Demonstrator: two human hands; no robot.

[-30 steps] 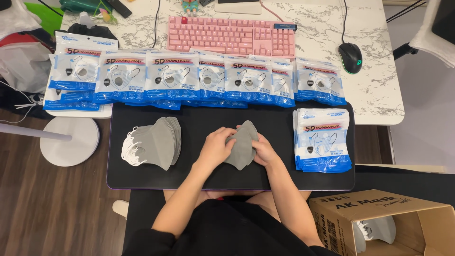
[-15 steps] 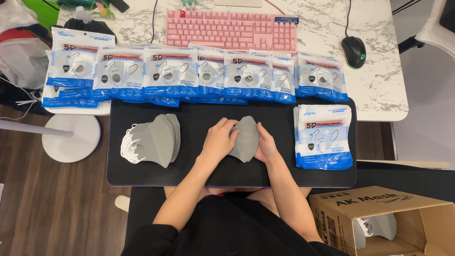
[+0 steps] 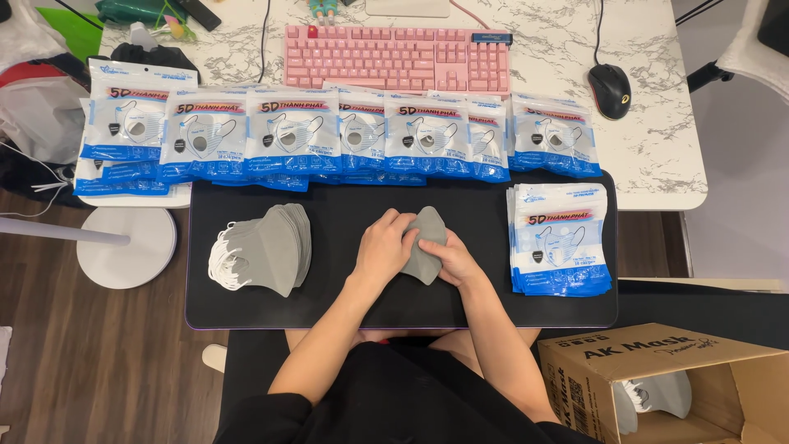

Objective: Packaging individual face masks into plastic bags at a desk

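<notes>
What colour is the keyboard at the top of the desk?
Pink; the keyboard shows clearly in the head view.

Single head-worn view, steeply downward, at arm's length above black desk mat (image 3: 345, 304).

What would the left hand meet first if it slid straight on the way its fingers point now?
The left hand points up and right across the black mat, its fingers already on the grey mask. Past that mask, likely the row of blue-and-white mask packets at the mat's far edge, though depth is unclear.
</notes>
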